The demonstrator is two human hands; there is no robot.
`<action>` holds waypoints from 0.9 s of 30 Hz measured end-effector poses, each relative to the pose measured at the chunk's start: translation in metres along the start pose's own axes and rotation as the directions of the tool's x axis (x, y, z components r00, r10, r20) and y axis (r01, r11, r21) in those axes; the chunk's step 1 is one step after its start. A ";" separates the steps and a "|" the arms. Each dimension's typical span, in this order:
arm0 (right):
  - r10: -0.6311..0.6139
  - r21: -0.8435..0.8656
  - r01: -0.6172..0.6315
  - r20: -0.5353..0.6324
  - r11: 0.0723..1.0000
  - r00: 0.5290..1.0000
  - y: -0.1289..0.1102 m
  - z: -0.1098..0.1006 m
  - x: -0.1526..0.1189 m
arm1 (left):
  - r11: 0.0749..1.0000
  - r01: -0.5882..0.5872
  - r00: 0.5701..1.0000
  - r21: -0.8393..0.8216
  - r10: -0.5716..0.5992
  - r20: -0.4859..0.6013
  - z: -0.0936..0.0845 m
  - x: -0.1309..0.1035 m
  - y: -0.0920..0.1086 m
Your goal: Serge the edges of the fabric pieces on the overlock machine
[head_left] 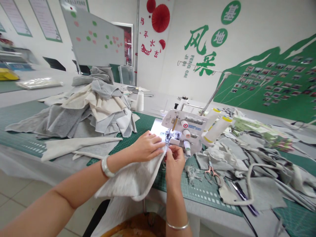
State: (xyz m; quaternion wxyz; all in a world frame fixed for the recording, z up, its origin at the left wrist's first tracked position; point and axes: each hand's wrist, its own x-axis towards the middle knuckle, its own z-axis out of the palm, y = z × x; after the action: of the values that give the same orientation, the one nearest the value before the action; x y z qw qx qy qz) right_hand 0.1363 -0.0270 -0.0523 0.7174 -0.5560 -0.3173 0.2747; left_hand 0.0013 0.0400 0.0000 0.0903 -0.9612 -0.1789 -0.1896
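A white overlock sewing machine stands on the table with its lamp lit over the presser foot. My left hand lies on a piece of off-white cloth, fingers stretched toward the foot. Close to the needle area, my right hand pinches the cloth's edge between thumb and fingers. The cloth hangs over the table's front edge, below both hands. Its end at the foot is partly hidden by my fingers.
A heap of grey and cream cloth pieces lies left. Thread cones stand behind the machine. At right are orange-handled scissors, lint, dark tweezers-like tools and cloth scraps. Green cutting mats cover parts of the table.
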 end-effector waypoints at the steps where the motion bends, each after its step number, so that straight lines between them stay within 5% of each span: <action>1: -0.028 -0.040 0.029 0.024 0.999 0.999 -0.001 -0.002 -0.002 | 1.000 -0.004 1.000 0.010 0.004 0.002 0.000 -0.001 0.001; 7: -0.176 -0.253 0.209 0.147 0.945 0.973 -0.009 -0.015 -0.018 | 1.000 0.017 0.999 0.021 -0.017 -0.027 0.004 -0.010 0.002; 14: -0.148 -0.269 0.170 0.101 0.948 0.984 -0.012 -0.008 -0.018 | 0.992 0.043 0.998 -0.122 -0.049 -0.045 0.006 -0.016 -0.005; 21: -0.131 -0.202 0.149 0.100 0.968 0.986 -0.008 -0.009 -0.021 | 0.930 0.104 0.980 -0.352 -0.156 -0.121 0.004 -0.020 -0.036; 24: -0.111 -0.213 0.132 0.110 0.968 0.988 -0.006 -0.010 -0.022 | 0.813 0.214 0.907 -0.542 -0.371 -0.198 -0.002 -0.005 -0.054; 27: -0.103 -0.217 0.126 0.115 0.968 0.988 -0.005 -0.010 -0.023 | 0.384 0.339 0.696 -0.859 -0.717 -0.046 -0.011 0.028 -0.074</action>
State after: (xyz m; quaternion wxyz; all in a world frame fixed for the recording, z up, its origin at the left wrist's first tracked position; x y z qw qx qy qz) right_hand 0.1298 -0.0516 -0.0523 0.6478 -0.5989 -0.4142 0.2238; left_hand -0.0065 0.1143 0.0286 -0.3823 -0.7150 -0.3553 -0.4652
